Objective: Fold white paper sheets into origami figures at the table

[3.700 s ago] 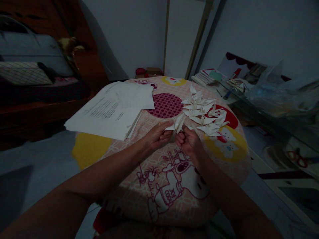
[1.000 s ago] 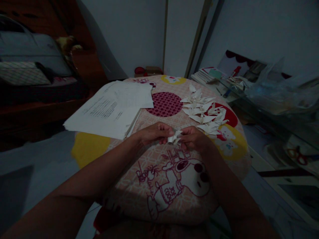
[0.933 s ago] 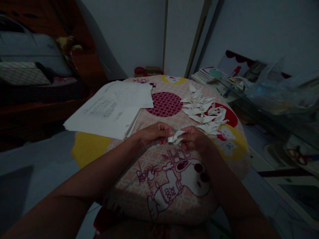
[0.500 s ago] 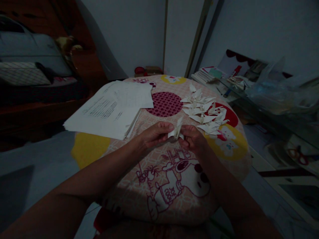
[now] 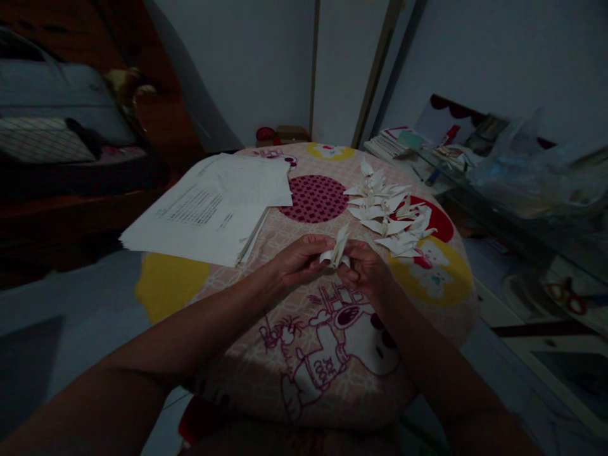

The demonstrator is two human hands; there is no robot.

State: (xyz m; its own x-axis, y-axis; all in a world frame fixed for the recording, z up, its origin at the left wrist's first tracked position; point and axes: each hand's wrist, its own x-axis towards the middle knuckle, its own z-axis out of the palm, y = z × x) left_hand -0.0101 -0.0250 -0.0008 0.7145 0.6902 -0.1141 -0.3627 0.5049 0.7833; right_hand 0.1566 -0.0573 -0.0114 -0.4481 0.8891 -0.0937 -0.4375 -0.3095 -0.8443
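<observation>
A small folded white paper crane (image 5: 339, 248) is held between my two hands above the middle of the table. My left hand (image 5: 304, 258) pinches its left side, thumb on top. From the right, my right hand (image 5: 367, 265) grips the other side with its fingers curled. One pointed part of the paper sticks up between the hands; the fingertips hide some of the folds. Just beyond my right hand, several white paper cranes (image 5: 387, 212) lie grouped on the cloth.
A thick stack of printed paper sheets (image 5: 209, 209) lies at the table's left. The round table wears a patterned tablecloth (image 5: 228, 354). At right stands a glass shelf with a plastic bag (image 5: 532, 171) and red-handled scissors (image 5: 570, 296) lower down. A grey bag (image 5: 61, 95) rests at far left.
Both hands keep hold of the paper crane. My left hand has shifted slightly to the right, and the fingers have moved a little around the paper.
</observation>
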